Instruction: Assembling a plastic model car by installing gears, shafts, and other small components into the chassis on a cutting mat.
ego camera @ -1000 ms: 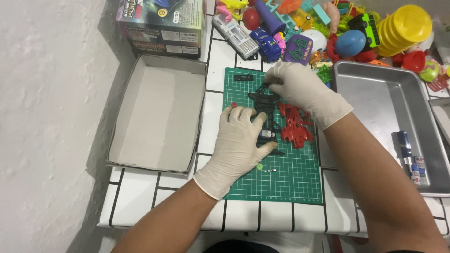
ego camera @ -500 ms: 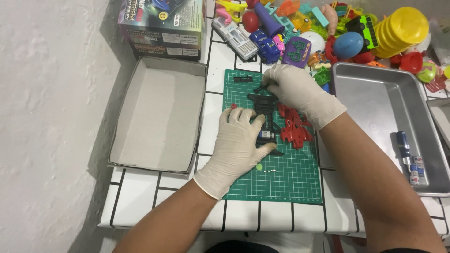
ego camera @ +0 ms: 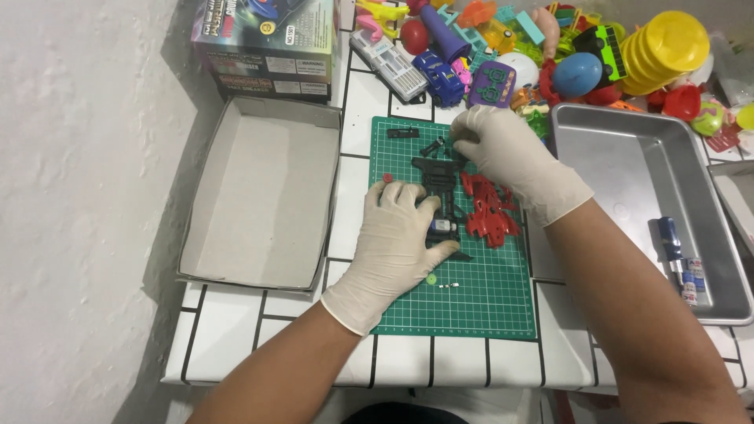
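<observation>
Green cutting mat (ego camera: 487, 314) sits mid-frame on the white tiled bench (ego camera: 236, 330), and that's where all the action is in the head view. A black toy frame (ego camera: 436, 174) lies in the upper middle of the mat, with a heap of red plastic parts (ego camera: 488, 212) touching its right side.

The gloved left hand (ego camera: 397, 235) lies flat over the frame's lower end, fingers spread. The grip is loose, more pressing down than clutching, with the thumb next to a little blue-and-silver motor (ego camera: 442, 226). The gloved right hand (ego camera: 503, 153) has its fingertips pinched together at the frame's top edge. I can't tell if they're on the frame itself or on some tiny bit beside it. Looks like mid-teardown fiddling to me.

A couple of tiny screws (ego camera: 448, 286) lie loose just below the left thumb. An open cardboard box (ego camera: 259, 196) is at left, and at right a metal tray (ego camera: 628, 173) holds a screwdriver (ego camera: 671, 239).

Compared to a second ago, barely anything has changed: the left hand hasn't budged, and the right has crept slightly up along the frame.
</observation>
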